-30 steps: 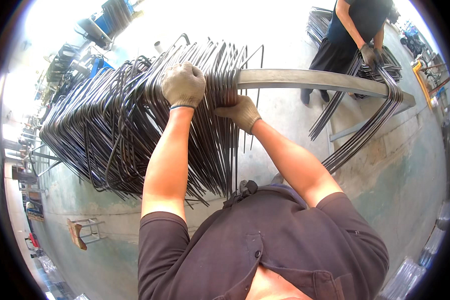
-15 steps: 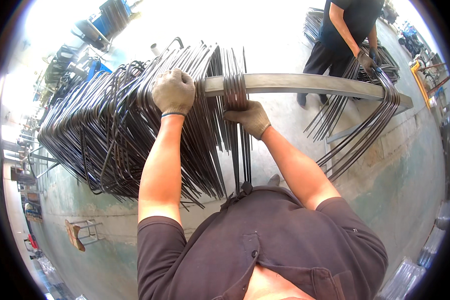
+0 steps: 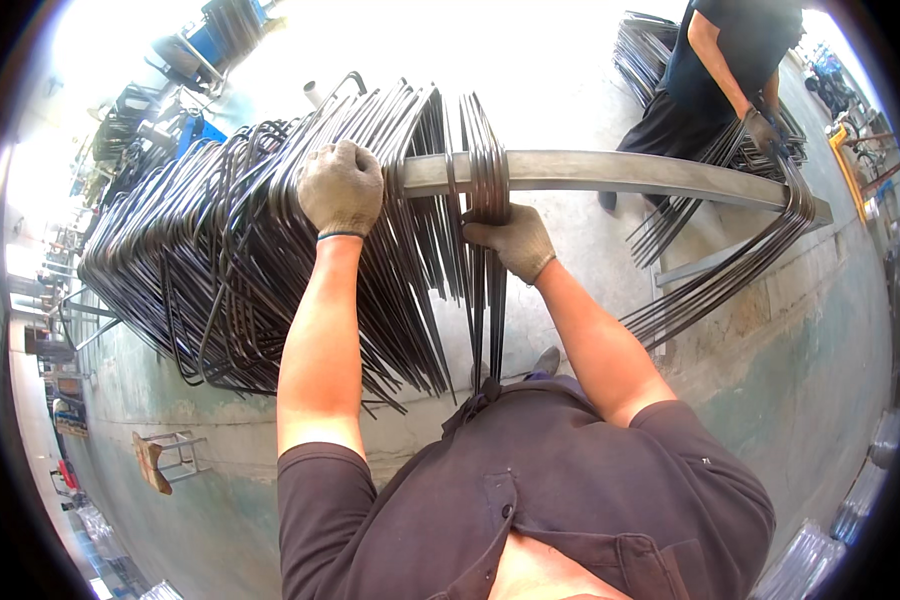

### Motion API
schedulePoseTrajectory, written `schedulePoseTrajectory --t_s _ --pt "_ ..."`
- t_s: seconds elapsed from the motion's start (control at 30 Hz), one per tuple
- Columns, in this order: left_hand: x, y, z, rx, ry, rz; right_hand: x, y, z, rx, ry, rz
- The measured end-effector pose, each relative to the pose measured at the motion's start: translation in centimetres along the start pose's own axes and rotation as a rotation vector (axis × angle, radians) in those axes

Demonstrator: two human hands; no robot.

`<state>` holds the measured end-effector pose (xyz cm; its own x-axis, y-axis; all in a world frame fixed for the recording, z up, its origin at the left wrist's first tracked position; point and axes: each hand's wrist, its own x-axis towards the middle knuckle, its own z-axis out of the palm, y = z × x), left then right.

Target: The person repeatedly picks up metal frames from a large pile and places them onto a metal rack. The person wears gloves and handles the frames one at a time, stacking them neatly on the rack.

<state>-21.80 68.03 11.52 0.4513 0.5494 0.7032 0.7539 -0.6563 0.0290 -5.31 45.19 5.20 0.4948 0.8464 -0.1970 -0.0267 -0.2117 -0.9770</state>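
Head view. The gloved left hand (image 3: 340,188) rests closed on top of the large stack of bent rods (image 3: 220,260) hanging from a steel beam (image 3: 620,172). The gloved right hand (image 3: 510,240) grips a small bundle (image 3: 485,190), set slightly apart along the beam. At the beam's far end, a co-worker (image 3: 730,60) handles another bundle (image 3: 730,270).

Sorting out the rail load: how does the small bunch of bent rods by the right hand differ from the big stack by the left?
The small bunch is a thin group hanging apart, gripped by the right hand. The big stack is dense, fanned out, under the left hand. Both are dark rod loops hung on the rail.
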Motion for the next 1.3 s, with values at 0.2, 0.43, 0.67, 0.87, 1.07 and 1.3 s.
schedulePoseTrajectory --t_s 0.2,0.43,0.67,0.87,1.07,1.3 --pt "-0.2 -0.2 0.3 -0.019 0.027 0.01 -1.0 0.1 -3.2 0.171 0.029 0.055" --pt "0.1 -0.2 0.3 -0.012 0.031 0.011 -2.4 2.0 -8.3 0.312 0.154 0.011" --pt "0.4 -0.9 -0.2 -0.067 -0.039 0.033 -5.9 2.4 -7.2 -0.206 0.698 -0.367" --pt "0.9 -1.4 -0.1 -0.062 -0.107 0.031 -6.6 1.6 1.0 -0.258 0.372 -0.529" --pt "1.2 -1.0 -0.2 -0.112 -0.079 0.017 3.9 2.6 9.3 0.124 -0.151 -0.083" --pt "0.9 -1.1 -0.4 -0.17 -0.071 -0.02 4.2 1.3 11.6 0.03 -0.151 -0.026"
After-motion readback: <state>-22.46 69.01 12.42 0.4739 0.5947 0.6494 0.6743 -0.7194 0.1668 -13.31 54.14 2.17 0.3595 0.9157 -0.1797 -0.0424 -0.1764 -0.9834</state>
